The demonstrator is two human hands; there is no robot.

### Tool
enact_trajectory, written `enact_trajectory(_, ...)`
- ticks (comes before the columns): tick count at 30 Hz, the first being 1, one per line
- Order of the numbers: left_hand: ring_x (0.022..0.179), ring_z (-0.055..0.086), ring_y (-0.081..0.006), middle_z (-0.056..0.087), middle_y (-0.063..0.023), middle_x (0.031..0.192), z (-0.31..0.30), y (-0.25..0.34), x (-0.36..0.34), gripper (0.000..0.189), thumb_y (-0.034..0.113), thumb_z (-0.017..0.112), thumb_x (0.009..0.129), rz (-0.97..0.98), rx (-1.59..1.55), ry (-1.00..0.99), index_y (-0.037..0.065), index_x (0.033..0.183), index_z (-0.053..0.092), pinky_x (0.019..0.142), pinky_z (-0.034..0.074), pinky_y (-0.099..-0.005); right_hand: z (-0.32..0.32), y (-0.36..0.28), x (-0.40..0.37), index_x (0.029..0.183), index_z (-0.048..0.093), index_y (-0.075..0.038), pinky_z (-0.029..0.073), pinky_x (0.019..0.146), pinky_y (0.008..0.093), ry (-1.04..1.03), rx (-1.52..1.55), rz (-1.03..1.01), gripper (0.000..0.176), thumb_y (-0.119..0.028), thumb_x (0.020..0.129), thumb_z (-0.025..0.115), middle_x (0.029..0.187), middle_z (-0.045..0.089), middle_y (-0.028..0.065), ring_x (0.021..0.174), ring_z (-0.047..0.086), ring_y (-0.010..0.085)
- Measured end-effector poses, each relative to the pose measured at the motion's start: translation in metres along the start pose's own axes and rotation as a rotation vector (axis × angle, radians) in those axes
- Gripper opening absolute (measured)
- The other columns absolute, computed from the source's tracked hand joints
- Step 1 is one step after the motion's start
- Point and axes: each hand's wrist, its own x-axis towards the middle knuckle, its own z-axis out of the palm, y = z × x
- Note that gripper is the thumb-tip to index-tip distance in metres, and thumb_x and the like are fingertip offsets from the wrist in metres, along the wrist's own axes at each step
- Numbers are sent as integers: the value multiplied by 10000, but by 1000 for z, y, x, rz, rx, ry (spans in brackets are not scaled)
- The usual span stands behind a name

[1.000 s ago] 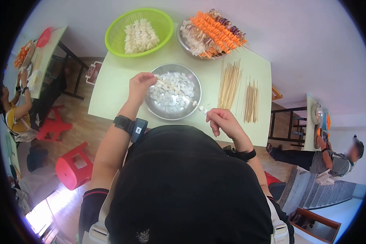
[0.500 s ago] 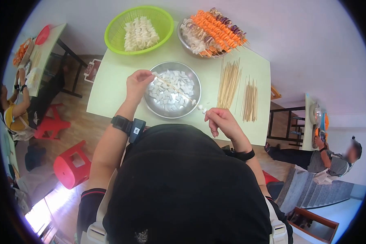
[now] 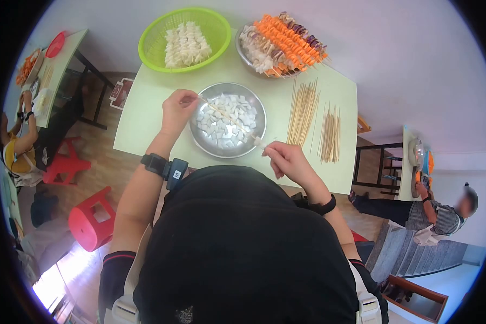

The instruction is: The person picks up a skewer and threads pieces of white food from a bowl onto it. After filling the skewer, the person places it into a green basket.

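Over a metal bowl point(image 3: 195, 132) of white cut pieces point(image 3: 227, 121), a thin bamboo skewer point(image 3: 217, 110) slants down to the right. Its upper left end is pinched between the thumb and fingers of my left hand point(image 3: 178, 112). My right hand point(image 3: 289, 160) is at the lower right end, just past the bowl's rim, with thumb and forefinger closed on a small white piece point(image 3: 259, 142) at the skewer's tip. How many pieces are threaded there is hard to make out.
Bare skewers point(image 3: 303, 110) lie in two bundles right of the bowl. Behind stand a green basket point(image 3: 144, 54) of white skewers and a bowl of orange, purple and white skewers point(image 3: 289, 43). Red stools point(image 3: 92, 218) are left. People work at the left and right point(image 3: 437, 216) tables.
My right hand has moved left and slightly up, toward the bowl, with the white piece at the skewer's tip. My left hand has shifted slightly left, still pinching the skewer.
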Motion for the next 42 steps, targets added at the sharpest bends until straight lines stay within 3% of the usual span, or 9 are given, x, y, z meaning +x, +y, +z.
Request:
enact_trajectory(7,798,640,-155,629,-82,885,-3,-1,2,133,-19,654,768,-19,-15,4,-31,895,614,734,552,-272,-3,16,12,913,590,-9,417,415,210,-144,509,154,221,-200,948,486,501,496,7,435,524,101)
enact_trajectory(12,791,642,-155,630,-80,884,-7,-1,3,139,-13,663,764,-12,7,15,-30,893,614,734,551,-270,8,14,15,927,594,-8,433,448,205,155,-221,-171,213,-198,944,498,525,531,18,467,545,109)
enact_trajectory(16,816,621,-131,628,-62,895,-13,7,5,153,6,667,798,-32,62,21,-27,928,594,742,523,-236,14,16,20,937,592,-4,438,449,210,117,-157,-187,235,-214,949,486,539,547,27,458,546,116)
enact_trajectory(18,816,621,-130,628,-61,895,-13,7,6,148,4,665,799,-37,37,28,-26,926,595,744,523,-236,9,18,24,941,588,3,445,451,216,-99,402,49,262,-227,958,463,536,546,31,450,547,121)
enact_trajectory(22,815,619,-128,627,-62,897,-14,7,7,133,-2,659,802,-14,-15,39,-25,919,599,749,520,-233,5,25,32,947,585,9,453,454,222,-171,571,134,277,-228,964,442,539,551,35,445,551,126)
enact_trajectory(31,834,622,-134,620,-61,908,-26,18,11,138,-13,661,792,22,-64,116,-29,916,602,755,526,-242,23,10,38,928,572,-7,394,435,221,174,-87,-300,254,-215,970,432,524,482,5,432,470,94)
enact_trajectory(37,853,616,-129,626,-67,917,-27,26,12,162,-24,657,798,28,-71,117,-39,947,595,753,512,-231,1,11,51,937,548,3,369,409,213,-405,734,121,258,-214,977,412,514,485,5,397,424,92)
enact_trajectory(40,861,614,-129,626,-69,923,-30,28,12,172,-25,658,798,20,-68,130,-42,956,591,756,508,-232,8,7,48,928,572,-5,359,410,226,-296,599,87,252,-214,968,437,511,476,1,407,420,83)
enact_trajectory(42,863,613,-128,626,-71,926,-32,29,13,177,-26,658,798,34,-56,135,-44,960,590,759,506,-233,22,11,52,913,601,-17,341,413,244,168,-179,-483,249,-221,958,465,501,442,-13,420,393,69)
